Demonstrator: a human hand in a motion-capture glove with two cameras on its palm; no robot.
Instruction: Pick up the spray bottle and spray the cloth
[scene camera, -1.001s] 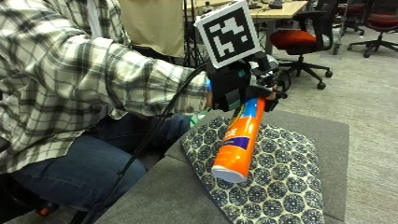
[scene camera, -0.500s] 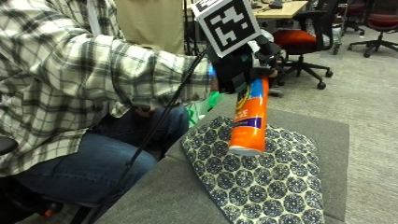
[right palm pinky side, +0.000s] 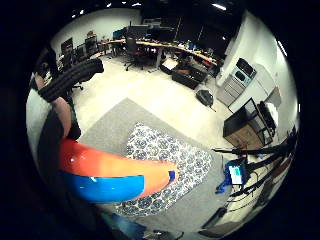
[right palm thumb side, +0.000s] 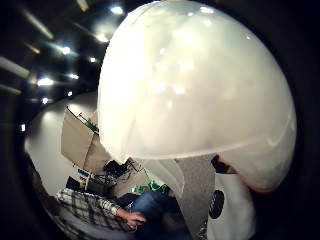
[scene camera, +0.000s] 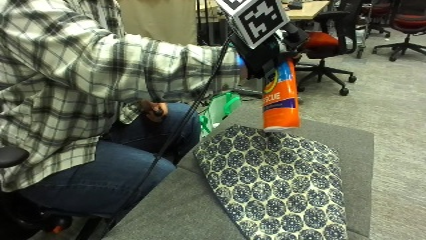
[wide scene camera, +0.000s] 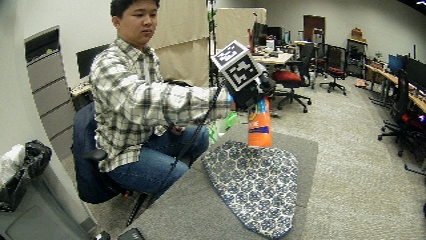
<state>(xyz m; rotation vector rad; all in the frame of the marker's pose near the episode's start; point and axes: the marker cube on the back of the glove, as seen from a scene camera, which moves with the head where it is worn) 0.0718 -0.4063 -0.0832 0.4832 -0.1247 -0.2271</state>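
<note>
- The gloved right hand (scene camera: 269, 47) had its fingers curled around the upper part of the spray bottle (scene camera: 280, 97), gripping it near the top.
- The forearm, in a plaid sleeve (scene camera: 180, 70), reached out level from the seated person, with the hand raised above the table (scene camera: 353, 145).
- The bottle hung nearly upright, its base lowest and just above the far edge of the cloth (scene camera: 276, 187); whether the base touched the cloth could not be told.
- The bottle was a smooth, glossy orange cylinder with a blue band and printed label.
- The cloth was a white fabric with a dark blue medallion print, lying flat on the grey, felt-like table top.
- The bare left hand (scene camera: 154, 109) rested on the person's lap, fingers loosely curled.
</note>
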